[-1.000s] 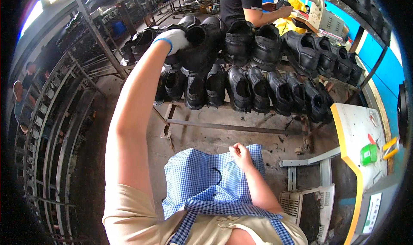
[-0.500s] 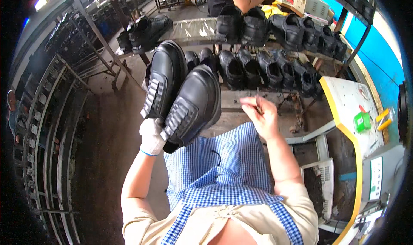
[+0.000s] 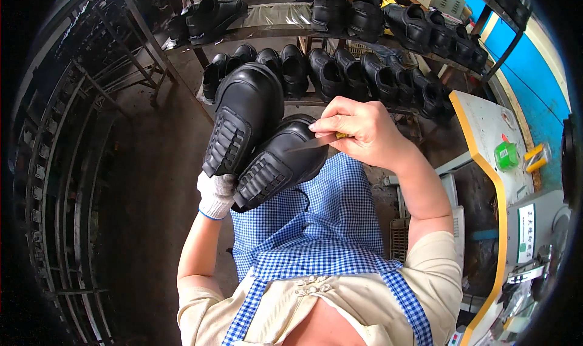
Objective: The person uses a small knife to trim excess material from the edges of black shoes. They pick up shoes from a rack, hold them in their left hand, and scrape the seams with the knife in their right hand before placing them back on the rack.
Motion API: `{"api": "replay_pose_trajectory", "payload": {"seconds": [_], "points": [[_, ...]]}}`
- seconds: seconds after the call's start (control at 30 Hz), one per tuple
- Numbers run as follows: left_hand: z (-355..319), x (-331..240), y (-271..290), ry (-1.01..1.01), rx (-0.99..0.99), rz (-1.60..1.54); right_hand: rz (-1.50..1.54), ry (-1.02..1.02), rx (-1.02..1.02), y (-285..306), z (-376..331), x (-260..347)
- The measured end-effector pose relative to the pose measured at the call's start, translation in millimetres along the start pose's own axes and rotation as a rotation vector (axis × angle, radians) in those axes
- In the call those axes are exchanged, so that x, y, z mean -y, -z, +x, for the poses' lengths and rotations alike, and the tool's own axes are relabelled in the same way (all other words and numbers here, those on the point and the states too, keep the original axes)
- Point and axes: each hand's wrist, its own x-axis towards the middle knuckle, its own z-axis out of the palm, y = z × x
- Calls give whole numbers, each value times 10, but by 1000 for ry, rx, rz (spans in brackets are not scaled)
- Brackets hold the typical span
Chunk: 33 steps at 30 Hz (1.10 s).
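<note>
Black shoes (image 3: 249,97), one pair, just beyond your gloved left hand (image 3: 215,195), partly hidden fingers gripping them; your right hand (image 3: 363,132) pinches a blade (image 3: 311,143) over one; blade work seemingly unfinished.

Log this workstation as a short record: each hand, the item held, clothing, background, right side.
Left hand: in a white glove, holding a pair of black shoes, toes pointing away from the body
Right hand: bare, gripping a thin blade
Blade position: over the right-hand shoe of the pair; whether it touches is unclear
Clothing: blue-and-white checked apron over a cream top
Background: rack with black shoes in upper and lower rows
Right side: white table with yellow edge, green container on it
</note>
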Motion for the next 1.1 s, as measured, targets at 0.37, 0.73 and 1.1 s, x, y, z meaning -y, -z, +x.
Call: {"api": "replay_pose_trajectory", "payload": {"seconds": [0.37, 0.73, 1.1], "points": [[55, -3, 273, -165, 268, 496, -498, 65, 472, 239, 121, 399], [110, 74, 362, -244, 357, 640, -557, 99, 426, 118, 52, 284], [201, 1, 387, -832, 237, 1503, 559, -464, 112, 170, -279, -291]]}}
